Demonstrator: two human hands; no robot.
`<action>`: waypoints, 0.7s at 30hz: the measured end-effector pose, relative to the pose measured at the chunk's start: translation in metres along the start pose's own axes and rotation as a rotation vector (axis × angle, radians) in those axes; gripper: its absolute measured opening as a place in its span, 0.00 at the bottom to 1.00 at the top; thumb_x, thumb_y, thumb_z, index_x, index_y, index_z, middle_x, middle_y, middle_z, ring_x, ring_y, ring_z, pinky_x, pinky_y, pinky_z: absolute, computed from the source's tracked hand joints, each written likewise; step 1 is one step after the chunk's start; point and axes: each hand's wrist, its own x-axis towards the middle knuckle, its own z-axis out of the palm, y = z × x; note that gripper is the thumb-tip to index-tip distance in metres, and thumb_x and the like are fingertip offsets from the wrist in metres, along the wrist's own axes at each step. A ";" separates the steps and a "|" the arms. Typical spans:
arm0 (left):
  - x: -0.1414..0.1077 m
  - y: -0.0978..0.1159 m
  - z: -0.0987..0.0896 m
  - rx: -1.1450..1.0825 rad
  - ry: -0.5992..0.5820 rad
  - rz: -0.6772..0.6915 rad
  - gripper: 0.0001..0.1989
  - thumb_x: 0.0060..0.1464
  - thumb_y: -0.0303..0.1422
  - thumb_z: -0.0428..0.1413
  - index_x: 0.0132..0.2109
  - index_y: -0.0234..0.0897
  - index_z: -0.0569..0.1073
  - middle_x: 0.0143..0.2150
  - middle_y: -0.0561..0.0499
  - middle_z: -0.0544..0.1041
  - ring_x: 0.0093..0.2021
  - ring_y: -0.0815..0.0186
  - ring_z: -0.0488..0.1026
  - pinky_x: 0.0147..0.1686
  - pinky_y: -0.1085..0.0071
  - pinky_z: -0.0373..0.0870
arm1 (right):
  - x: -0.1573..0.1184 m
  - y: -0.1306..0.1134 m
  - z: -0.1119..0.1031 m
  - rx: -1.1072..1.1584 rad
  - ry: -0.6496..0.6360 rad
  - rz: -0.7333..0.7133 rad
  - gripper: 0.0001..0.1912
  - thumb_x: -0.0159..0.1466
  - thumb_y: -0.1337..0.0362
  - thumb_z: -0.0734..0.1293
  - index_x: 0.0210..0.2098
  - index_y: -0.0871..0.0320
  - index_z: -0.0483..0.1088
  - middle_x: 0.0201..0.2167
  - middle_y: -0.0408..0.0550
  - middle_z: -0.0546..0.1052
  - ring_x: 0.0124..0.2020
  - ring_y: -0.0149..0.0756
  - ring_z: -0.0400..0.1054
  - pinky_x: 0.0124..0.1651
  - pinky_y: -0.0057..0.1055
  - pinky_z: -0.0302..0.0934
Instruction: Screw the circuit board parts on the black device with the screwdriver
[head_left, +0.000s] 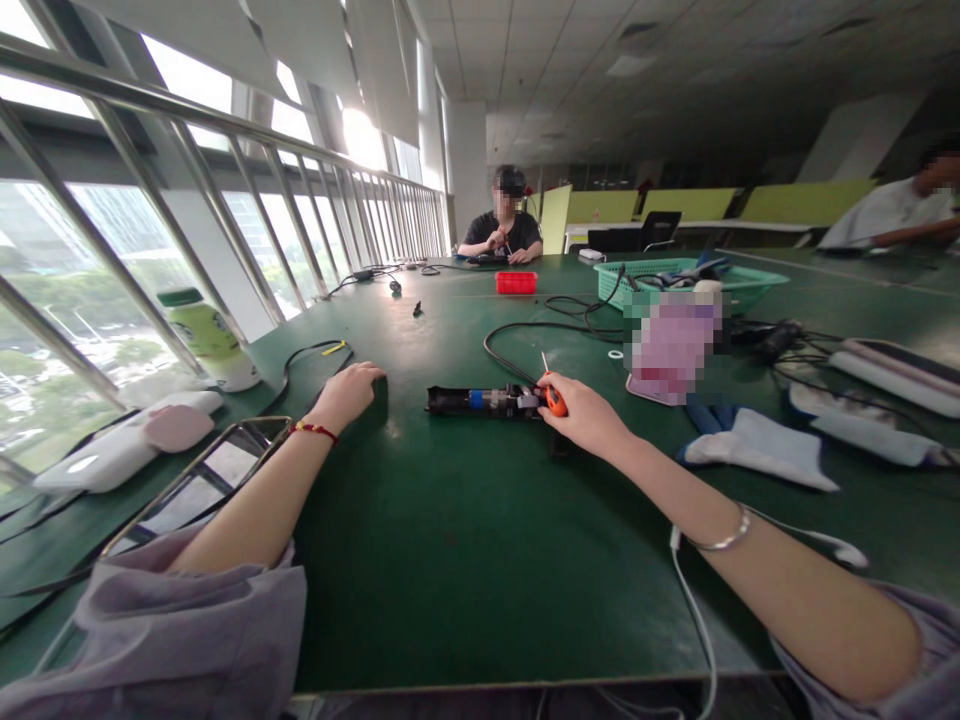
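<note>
My right hand (581, 412) grips a screwdriver (556, 401) by its orange and black handle, with the thin shaft pointing up and away. Under and beside that hand lies a black cylindrical device (478, 402) with a blue band and grey parts at its right end. My left hand (346, 396) rests on the table to the left of the device, apart from it. Its fingers are curled together, and what they hold, if anything, is hidden. A black strap (289, 362) with a yellow tag (334, 348) lies just beyond the left hand.
On the right are a green basket (757, 290), a pink phone (667, 350), gloves (765, 445) and cables. Left stand a bottle (210, 340), a white device (127, 445) and a dark-framed object (202, 480). A red box (516, 283) sits ahead, before a seated person (506, 225).
</note>
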 end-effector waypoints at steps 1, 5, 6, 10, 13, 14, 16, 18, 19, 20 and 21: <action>-0.002 -0.001 -0.004 0.001 -0.031 -0.015 0.25 0.51 0.19 0.42 0.51 0.33 0.74 0.55 0.46 0.73 0.54 0.59 0.69 0.51 0.68 0.66 | 0.000 0.000 0.000 -0.003 -0.002 0.002 0.16 0.59 0.64 0.64 0.47 0.55 0.64 0.44 0.49 0.75 0.45 0.40 0.68 0.44 0.33 0.61; -0.010 -0.010 -0.018 0.000 -0.135 -0.065 0.23 0.49 0.19 0.45 0.49 0.33 0.76 0.49 0.45 0.77 0.48 0.60 0.73 0.48 0.69 0.67 | -0.001 0.000 0.001 -0.013 0.001 -0.006 0.16 0.59 0.64 0.63 0.47 0.56 0.64 0.44 0.50 0.74 0.46 0.41 0.68 0.44 0.33 0.61; -0.011 -0.012 -0.021 0.002 -0.160 -0.080 0.22 0.49 0.19 0.46 0.48 0.34 0.76 0.48 0.45 0.77 0.47 0.60 0.73 0.47 0.69 0.68 | -0.001 0.001 0.001 -0.013 0.003 -0.012 0.16 0.59 0.64 0.63 0.47 0.56 0.64 0.44 0.50 0.75 0.46 0.41 0.68 0.44 0.33 0.61; -0.016 -0.012 -0.027 0.033 -0.229 -0.137 0.20 0.49 0.22 0.48 0.47 0.33 0.77 0.45 0.41 0.78 0.45 0.56 0.74 0.45 0.65 0.69 | 0.000 0.003 0.002 -0.014 0.003 -0.028 0.16 0.59 0.64 0.64 0.47 0.56 0.64 0.44 0.50 0.75 0.46 0.41 0.68 0.43 0.33 0.62; -0.021 0.000 -0.028 0.067 -0.216 -0.159 0.18 0.52 0.25 0.48 0.47 0.31 0.76 0.46 0.37 0.77 0.46 0.51 0.74 0.44 0.61 0.70 | 0.001 0.003 0.002 -0.009 0.013 -0.035 0.15 0.59 0.63 0.64 0.46 0.55 0.65 0.44 0.50 0.75 0.45 0.40 0.68 0.42 0.33 0.62; -0.023 0.005 -0.028 0.081 -0.195 -0.163 0.18 0.53 0.26 0.47 0.48 0.30 0.75 0.46 0.36 0.76 0.47 0.50 0.73 0.44 0.60 0.70 | 0.001 0.003 0.002 -0.007 0.015 -0.037 0.15 0.59 0.64 0.64 0.46 0.55 0.65 0.44 0.50 0.75 0.45 0.40 0.68 0.42 0.33 0.62; -0.026 0.018 -0.027 0.119 -0.143 -0.155 0.19 0.55 0.25 0.44 0.49 0.29 0.73 0.48 0.35 0.75 0.48 0.50 0.73 0.43 0.60 0.71 | 0.000 0.002 0.001 -0.005 0.013 -0.035 0.15 0.59 0.64 0.64 0.46 0.55 0.65 0.44 0.49 0.75 0.45 0.40 0.68 0.42 0.33 0.62; -0.029 0.031 -0.024 0.173 -0.107 -0.133 0.19 0.55 0.21 0.42 0.45 0.27 0.75 0.47 0.34 0.75 0.48 0.51 0.73 0.40 0.62 0.71 | 0.000 0.002 0.001 -0.006 0.009 -0.029 0.15 0.59 0.64 0.64 0.46 0.55 0.65 0.44 0.49 0.75 0.46 0.40 0.68 0.42 0.33 0.62; -0.029 0.037 -0.023 0.199 -0.092 -0.138 0.20 0.54 0.19 0.41 0.42 0.26 0.76 0.46 0.34 0.75 0.47 0.51 0.73 0.39 0.63 0.72 | 0.000 0.002 0.001 -0.007 0.006 -0.028 0.15 0.59 0.64 0.64 0.47 0.55 0.64 0.44 0.49 0.75 0.46 0.41 0.68 0.42 0.33 0.62; -0.029 0.043 -0.022 0.216 -0.074 -0.146 0.20 0.53 0.18 0.40 0.41 0.26 0.76 0.45 0.33 0.75 0.47 0.51 0.73 0.38 0.63 0.72 | 0.000 0.002 0.000 -0.006 0.005 -0.029 0.15 0.59 0.64 0.64 0.47 0.55 0.64 0.44 0.49 0.75 0.46 0.40 0.68 0.43 0.33 0.62; -0.029 0.048 -0.022 0.224 -0.053 -0.160 0.21 0.53 0.17 0.40 0.40 0.26 0.77 0.43 0.33 0.75 0.46 0.50 0.73 0.37 0.63 0.72 | 0.000 0.002 0.001 -0.004 0.005 -0.032 0.15 0.59 0.64 0.64 0.46 0.55 0.64 0.44 0.49 0.75 0.46 0.40 0.68 0.43 0.33 0.62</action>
